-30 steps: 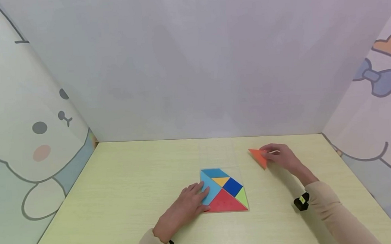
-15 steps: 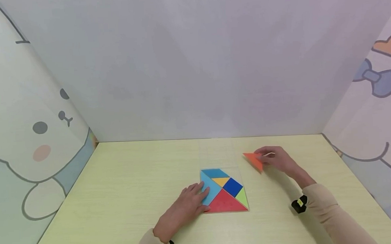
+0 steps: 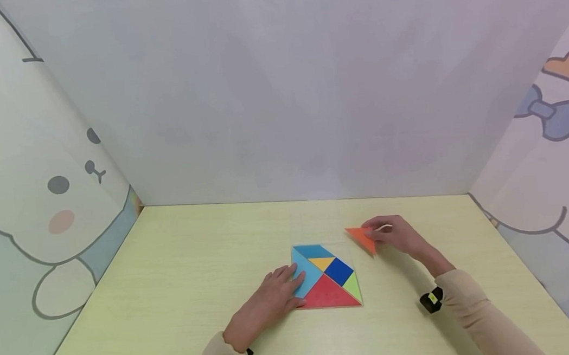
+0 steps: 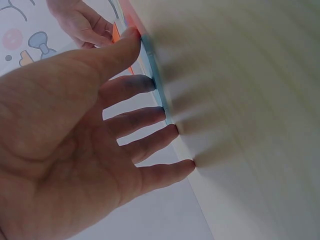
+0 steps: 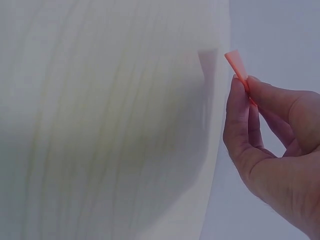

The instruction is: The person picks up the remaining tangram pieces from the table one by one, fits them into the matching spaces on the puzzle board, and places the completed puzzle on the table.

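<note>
My right hand point(image 3: 399, 236) pinches an orange triangular tangram piece point(image 3: 361, 239) between thumb and fingers. In the right wrist view the orange piece point(image 5: 237, 67) is held clear of the table, its shadow falling beside it. My left hand point(image 3: 270, 296) rests with spread fingers on the left edge of the tangram, touching the light blue triangle point(image 3: 309, 276) and the table. Beside that triangle lie a red triangle point(image 3: 328, 294), a dark blue square point(image 3: 338, 272), a yellow triangle point(image 3: 322, 263), a green triangle point(image 3: 352, 288) and a blue parallelogram point(image 3: 313, 250). They fit edge to edge.
A transparent tray point(image 3: 344, 248) frames the pieces; its upper right corner shows bare. Faint clear sheet or grid lines point(image 3: 314, 222) lie behind it on the pale wooden table point(image 3: 182, 260). A grey wall point(image 3: 281, 118) stands at the back, cartoon-printed panels at both sides.
My right hand has moved left and slightly nearer, carrying the orange triangle toward the tangram's upper right corner. The left hand and the laid pieces have stayed put.
</note>
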{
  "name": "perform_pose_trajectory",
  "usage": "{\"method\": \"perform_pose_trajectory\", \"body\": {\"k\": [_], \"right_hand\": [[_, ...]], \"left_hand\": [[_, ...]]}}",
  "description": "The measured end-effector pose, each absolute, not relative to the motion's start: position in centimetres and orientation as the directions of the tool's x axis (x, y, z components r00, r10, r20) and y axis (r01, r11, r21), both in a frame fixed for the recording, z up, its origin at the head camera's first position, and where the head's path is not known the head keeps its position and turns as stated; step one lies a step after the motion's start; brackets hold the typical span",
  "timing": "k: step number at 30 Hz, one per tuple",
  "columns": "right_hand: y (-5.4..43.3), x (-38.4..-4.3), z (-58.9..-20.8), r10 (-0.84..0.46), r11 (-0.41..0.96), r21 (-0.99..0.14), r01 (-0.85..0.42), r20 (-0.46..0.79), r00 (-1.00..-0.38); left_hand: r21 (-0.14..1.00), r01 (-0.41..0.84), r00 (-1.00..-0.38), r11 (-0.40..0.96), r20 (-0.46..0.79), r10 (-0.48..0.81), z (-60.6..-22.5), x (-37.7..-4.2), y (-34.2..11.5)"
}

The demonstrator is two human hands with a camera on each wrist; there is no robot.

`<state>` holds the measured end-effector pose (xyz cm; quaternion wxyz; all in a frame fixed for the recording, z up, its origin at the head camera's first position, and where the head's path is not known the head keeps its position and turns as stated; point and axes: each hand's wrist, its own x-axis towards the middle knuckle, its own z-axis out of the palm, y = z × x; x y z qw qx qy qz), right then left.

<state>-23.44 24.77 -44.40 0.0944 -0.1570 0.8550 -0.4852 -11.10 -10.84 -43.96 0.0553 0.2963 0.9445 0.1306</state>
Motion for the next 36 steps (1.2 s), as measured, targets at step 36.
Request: {"method": "perform_pose_trajectory", "body": {"k": [36], "right_hand": [[21.2, -22.7, -44.9, -0.452, 0.513, -0.826, -0.232, -0.031, -0.892]], "left_hand": [[0.293, 0.529, -0.824, 0.796, -0.045, 0.564, -43.9, -11.2, -10.8]]}}
